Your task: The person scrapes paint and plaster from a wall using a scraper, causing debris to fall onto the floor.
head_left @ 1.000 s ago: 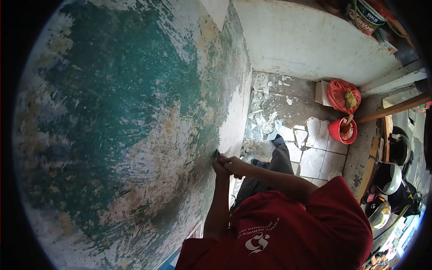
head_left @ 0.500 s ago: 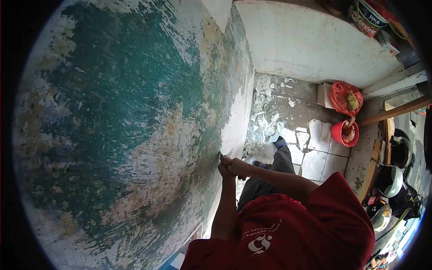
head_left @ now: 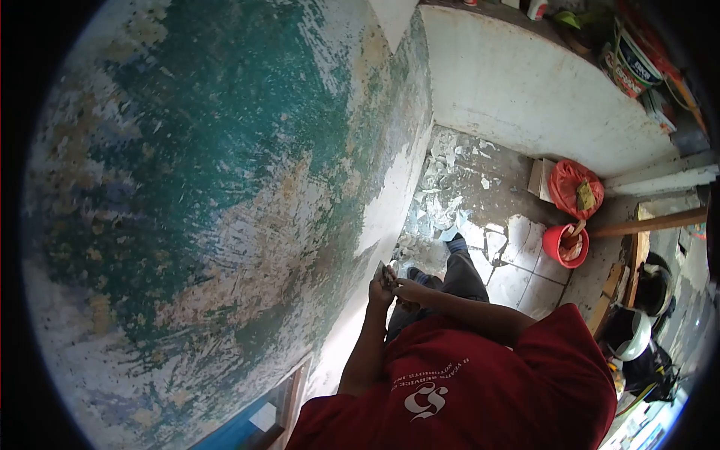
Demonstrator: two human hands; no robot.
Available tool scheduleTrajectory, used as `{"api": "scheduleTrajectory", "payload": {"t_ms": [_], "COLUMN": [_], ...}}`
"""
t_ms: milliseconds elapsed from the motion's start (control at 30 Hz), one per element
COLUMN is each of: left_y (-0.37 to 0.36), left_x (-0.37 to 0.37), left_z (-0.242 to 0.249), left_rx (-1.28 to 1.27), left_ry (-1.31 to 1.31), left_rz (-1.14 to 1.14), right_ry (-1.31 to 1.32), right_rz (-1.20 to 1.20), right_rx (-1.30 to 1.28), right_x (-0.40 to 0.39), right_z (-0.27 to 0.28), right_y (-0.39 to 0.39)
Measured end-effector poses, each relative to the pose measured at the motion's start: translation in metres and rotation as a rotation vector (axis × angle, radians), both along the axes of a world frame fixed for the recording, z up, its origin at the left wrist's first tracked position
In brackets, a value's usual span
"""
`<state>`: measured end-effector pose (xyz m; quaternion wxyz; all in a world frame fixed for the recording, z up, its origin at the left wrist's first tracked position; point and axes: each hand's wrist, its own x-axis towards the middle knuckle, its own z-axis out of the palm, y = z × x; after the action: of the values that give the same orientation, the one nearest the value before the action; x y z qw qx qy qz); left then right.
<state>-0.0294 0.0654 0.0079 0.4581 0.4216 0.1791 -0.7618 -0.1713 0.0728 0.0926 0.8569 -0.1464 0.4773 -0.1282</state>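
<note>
Close to the lower edge of the peeling wall [head_left: 247,247], my left hand [head_left: 380,291] is closed around a small scraper [head_left: 382,270] with a thin greyish blade. Against it, my right hand [head_left: 410,292] is closed with curled fingers at what looks like the handle end, which the fingers mostly hide. The wall carries worn green paint with scratched whitish and brown patches. A smooth white strip runs low along its base, right beside my hands.
Paint flakes [head_left: 442,195] litter the floor by my feet. A red bucket [head_left: 565,246] and a red plastic bag [head_left: 575,187] stand against the right side. Helmets [head_left: 634,334] lie farther right. A shelf above the white low wall [head_left: 510,82] holds a paint tub [head_left: 634,64].
Both hands have pulled back from the wall surface and moved slightly down with the scraper, whose blade now shows more. The camera view has shifted and turned a little.
</note>
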Motion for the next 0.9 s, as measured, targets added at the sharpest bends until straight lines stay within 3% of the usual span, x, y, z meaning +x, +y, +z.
{"api": "scheduleTrajectory", "payload": {"t_ms": [100,267,367,400,500,533,633,667,767,833,900], "left_y": [0.006,-0.02,-0.035,-0.043,-0.06,-0.06,-0.077,-0.082,-0.107,-0.123,-0.13], "left_x": [-0.002,-0.02,-0.034,-0.043,-0.076,-0.075,-0.077,-0.071,-0.053,-0.043,-0.035], "left_z": [0.009,0.027,0.032,0.038,0.08,0.076,0.081,0.083,0.065,0.046,0.028], "left_rx": [-0.109,-0.226,-0.422,-0.343,-0.397,-0.532,-0.344,-0.436,-0.39,-0.251,-0.267], "left_ry": [0.154,0.071,0.171,0.185,0.146,-0.016,-0.179,-0.165,0.059,-0.036,0.15], "left_rz": [0.163,0.202,0.21,0.314,0.305,0.075,0.162,0.111,0.159,0.072,0.053], "right_ry": [0.09,0.148,0.079,0.107,0.073,0.082,0.152,0.14,0.137,0.191,0.213], "right_rz": [0.212,0.317,0.271,0.259,0.182,0.163,0.181,0.175,0.117,0.155,0.134], "right_rx": [-0.256,-0.28,-0.261,-0.298,-0.346,-0.403,-0.392,-0.389,-0.37,-0.3,-0.293], "right_x": [-0.021,-0.049,-0.068,-0.072,-0.075,-0.075,-0.062,-0.055,-0.037,-0.023,-0.023], "right_z": [0.016,0.037,0.061,0.074,0.074,0.078,0.08,0.078,0.077,0.064,0.072], "right_y": [-0.005,-0.025,-0.044,-0.051,-0.068,-0.075,-0.096,-0.102,-0.122,-0.137,-0.143]}}
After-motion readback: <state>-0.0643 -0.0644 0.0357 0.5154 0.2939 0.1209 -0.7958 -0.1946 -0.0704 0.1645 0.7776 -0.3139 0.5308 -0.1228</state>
